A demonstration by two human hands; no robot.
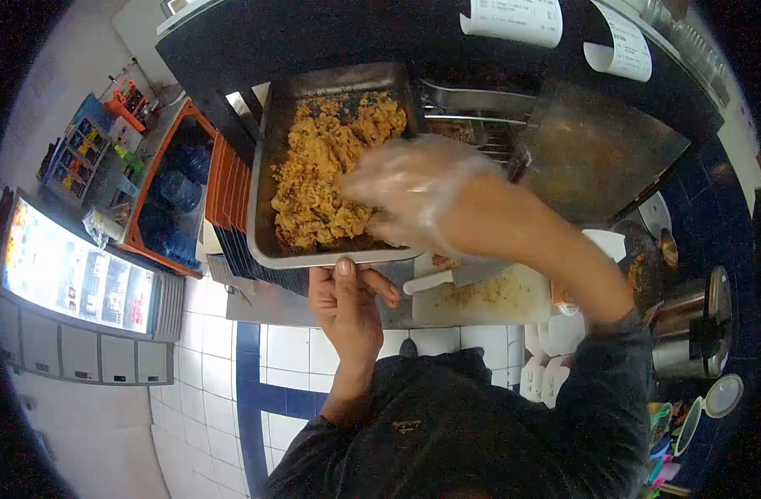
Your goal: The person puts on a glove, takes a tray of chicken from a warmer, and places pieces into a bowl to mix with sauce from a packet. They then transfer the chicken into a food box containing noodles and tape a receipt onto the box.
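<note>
A deep metal tray holds a heap of golden-brown crumbly fried food. My left hand grips the tray's near rim from below, with the thumb up against the edge. Over the right side of the heap is my right hand in a clear plastic glove, smeared by motion. Its fingers reach to the food, and I cannot tell whether they hold any. Just right of the left hand, a knife with a white handle lies on a cutting board scattered with crumbs.
Behind the tray are a wire rack and a metal panel under a dark shelf with paper slips. A large pot and white takeaway boxes are on the right. Orange crates stand left.
</note>
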